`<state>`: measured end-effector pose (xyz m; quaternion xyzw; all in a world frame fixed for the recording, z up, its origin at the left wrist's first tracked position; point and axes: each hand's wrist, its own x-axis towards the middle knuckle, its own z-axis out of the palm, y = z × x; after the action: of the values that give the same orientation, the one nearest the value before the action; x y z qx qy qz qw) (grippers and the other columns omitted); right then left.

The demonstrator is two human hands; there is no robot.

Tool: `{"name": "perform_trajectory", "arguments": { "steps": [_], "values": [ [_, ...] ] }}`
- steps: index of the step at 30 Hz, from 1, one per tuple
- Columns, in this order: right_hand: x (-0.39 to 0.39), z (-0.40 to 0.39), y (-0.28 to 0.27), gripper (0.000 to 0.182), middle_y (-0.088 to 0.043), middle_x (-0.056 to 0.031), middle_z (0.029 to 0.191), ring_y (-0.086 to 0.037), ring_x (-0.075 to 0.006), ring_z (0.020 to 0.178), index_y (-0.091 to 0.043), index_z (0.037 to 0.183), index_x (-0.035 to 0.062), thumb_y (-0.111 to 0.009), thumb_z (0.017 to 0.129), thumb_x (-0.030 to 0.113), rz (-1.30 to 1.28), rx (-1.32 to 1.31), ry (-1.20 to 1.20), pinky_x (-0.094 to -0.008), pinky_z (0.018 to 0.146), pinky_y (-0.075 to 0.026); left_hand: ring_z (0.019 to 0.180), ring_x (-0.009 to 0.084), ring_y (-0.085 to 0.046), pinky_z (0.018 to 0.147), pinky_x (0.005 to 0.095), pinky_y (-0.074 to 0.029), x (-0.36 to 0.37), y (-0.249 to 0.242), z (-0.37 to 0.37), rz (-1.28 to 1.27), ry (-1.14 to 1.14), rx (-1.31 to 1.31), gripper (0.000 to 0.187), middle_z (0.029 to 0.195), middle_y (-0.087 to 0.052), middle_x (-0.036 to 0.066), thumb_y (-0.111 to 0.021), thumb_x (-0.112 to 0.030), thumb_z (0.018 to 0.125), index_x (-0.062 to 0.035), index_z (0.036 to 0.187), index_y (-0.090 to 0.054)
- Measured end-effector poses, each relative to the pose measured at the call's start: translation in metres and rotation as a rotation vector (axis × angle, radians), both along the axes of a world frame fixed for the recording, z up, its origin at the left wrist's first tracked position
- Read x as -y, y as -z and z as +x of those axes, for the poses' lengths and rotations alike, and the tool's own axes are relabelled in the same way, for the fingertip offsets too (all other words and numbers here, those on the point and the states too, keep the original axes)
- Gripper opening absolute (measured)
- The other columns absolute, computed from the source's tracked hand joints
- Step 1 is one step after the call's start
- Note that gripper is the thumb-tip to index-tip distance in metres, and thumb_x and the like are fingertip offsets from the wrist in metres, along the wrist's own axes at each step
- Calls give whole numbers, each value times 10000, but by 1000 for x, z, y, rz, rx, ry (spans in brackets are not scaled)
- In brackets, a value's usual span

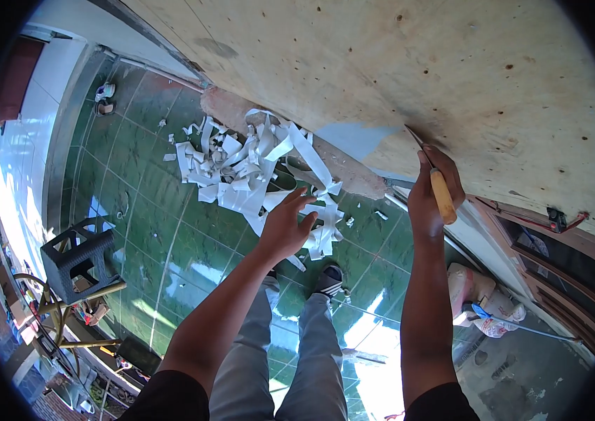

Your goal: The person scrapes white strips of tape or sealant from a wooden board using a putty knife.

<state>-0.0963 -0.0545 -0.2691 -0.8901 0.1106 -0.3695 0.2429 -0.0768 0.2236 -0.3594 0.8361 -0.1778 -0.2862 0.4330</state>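
My right hand (438,186) is closed round a wooden-handled scraper (443,196), its thin dark blade pointing up against the plywood panel (452,84). Knots and a few dark marks dot the panel's pale surface. On its lower part a light grey-white patch of covering (357,139) is still stuck on. My left hand (287,226) hangs in the air with fingers apart, holding nothing. Beneath it, a heap of torn white strips (248,165) lies on the floor against the foot of the panel.
Green tiles (150,231) cover the floor. A dark plastic stool (80,256) stands at left, beside yellowish metal tubing (90,298). Shoes (104,98) sit at far left. At right are sacks (476,295), a blue pole (529,326) and a brown wooden frame (557,270).
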Motion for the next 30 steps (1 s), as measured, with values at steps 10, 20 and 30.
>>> {"name": "perform_trajectory", "arguments": {
  "steps": [10, 20, 30],
  "values": [
    [7, 0, -1, 189, -768, -145, 1019, -760, -300, 928, -731, 1012, 4, -761, 854, -95, 69, -15, -20, -367, 827, -610, 1074, 258, -737, 936, 368, -565, 54, -22, 27, -179, -99, -88, 327, 1394, -649, 159, -696, -180, 989, -33, 1282, -688],
    [-14, -42, 10, 173, -765, -168, 1025, -761, -312, 950, -720, 1023, -1, -749, 876, -89, 216, 46, 50, -369, 835, -613, 878, 168, -732, 801, 299, -554, 144, -63, 67, -295, -249, -73, 328, 956, -774, 136, -698, -252, 1000, 27, 1169, -730],
    [-85, -153, 59, 107, -772, -160, 1023, -762, -282, 936, -731, 1055, -5, -737, 949, 12, 512, -191, 211, -361, 833, -603, 826, 266, -756, 799, 353, -561, 189, -65, 75, -344, -402, 10, 280, 919, -785, 183, -730, -228, 935, 33, 1012, -793]
  ]
}}
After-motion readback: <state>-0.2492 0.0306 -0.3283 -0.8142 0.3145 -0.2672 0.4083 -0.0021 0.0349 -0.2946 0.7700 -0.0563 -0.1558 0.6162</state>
